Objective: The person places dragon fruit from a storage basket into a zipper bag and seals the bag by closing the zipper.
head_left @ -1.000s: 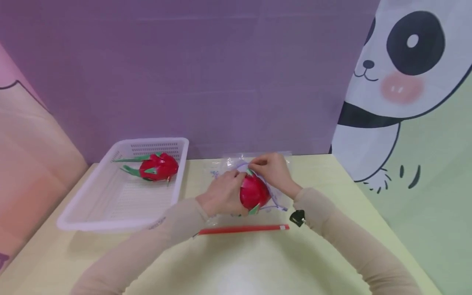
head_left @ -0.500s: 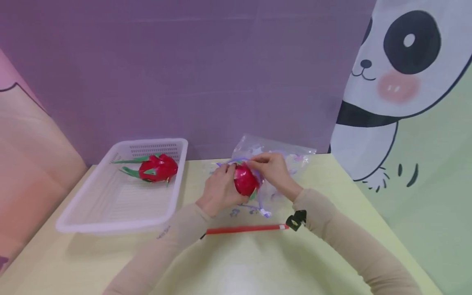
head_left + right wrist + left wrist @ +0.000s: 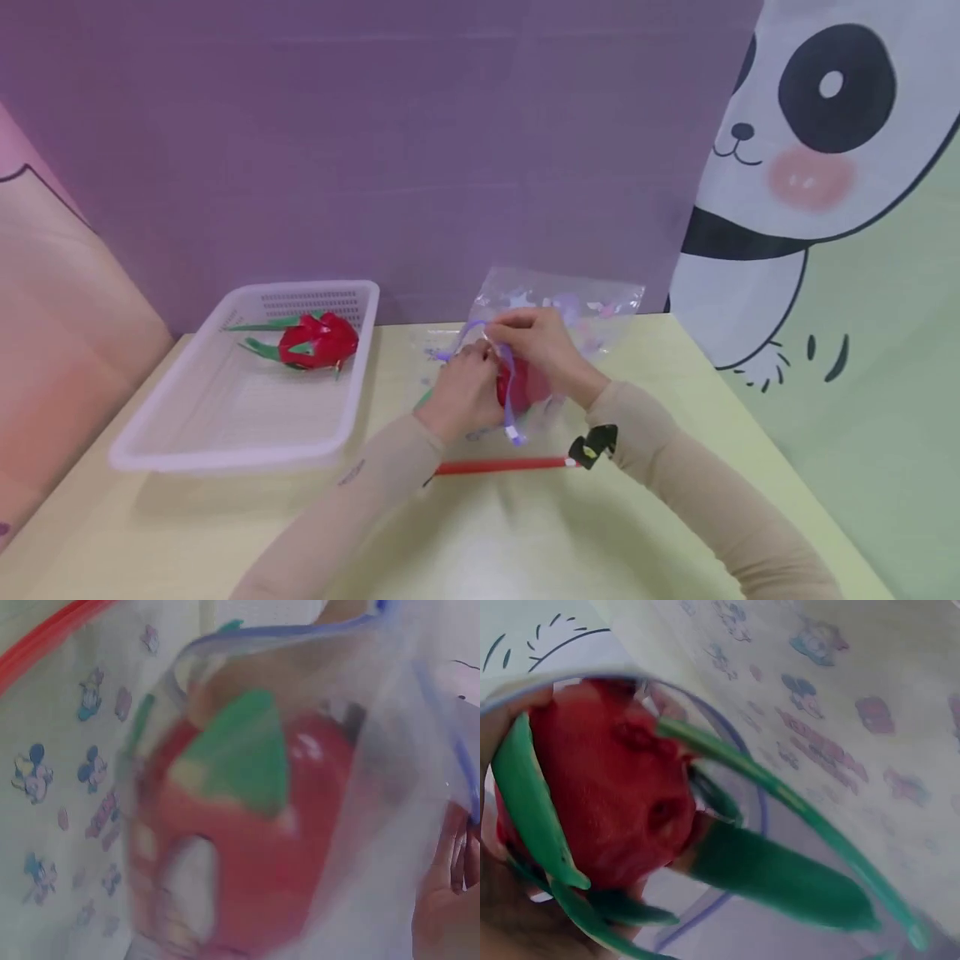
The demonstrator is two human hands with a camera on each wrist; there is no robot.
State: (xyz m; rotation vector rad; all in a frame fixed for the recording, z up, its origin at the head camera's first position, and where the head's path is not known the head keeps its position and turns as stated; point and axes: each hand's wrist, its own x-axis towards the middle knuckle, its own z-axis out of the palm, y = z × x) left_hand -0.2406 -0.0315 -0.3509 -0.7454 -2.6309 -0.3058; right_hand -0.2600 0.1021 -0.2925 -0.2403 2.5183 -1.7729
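Note:
My left hand (image 3: pixel 468 396) grips a red dragon fruit (image 3: pixel 604 780) with green leaf tips, its fingers curled round the side. Clear printed plastic of a bag (image 3: pixel 525 292) with a purple zip strip (image 3: pixel 512 392) surrounds the fruit's front part. Through that film the fruit's red skin (image 3: pixel 292 877) shows in the right wrist view. With thumb and fingers together, my right hand (image 3: pixel 546 348) pinches the bag's edge near the purple strip. The left fingertips go inside the bag's mouth, while the fruit's longer leaves point back out of it.
A white plastic basket (image 3: pixel 348 408) at the left holds another dragon fruit (image 3: pixel 321 342). Beneath my hands lies a second printed clear bag, its red strip (image 3: pixel 502 466) along the front. A purple backdrop (image 3: pixel 337 167) stands behind the table (image 3: pixel 480 542).
My left hand has moved the dragon fruit rightward into the bag's mouth, so plastic now covers it. The right hand has shifted slightly left with the bag's edge, and the purple strip stands more open.

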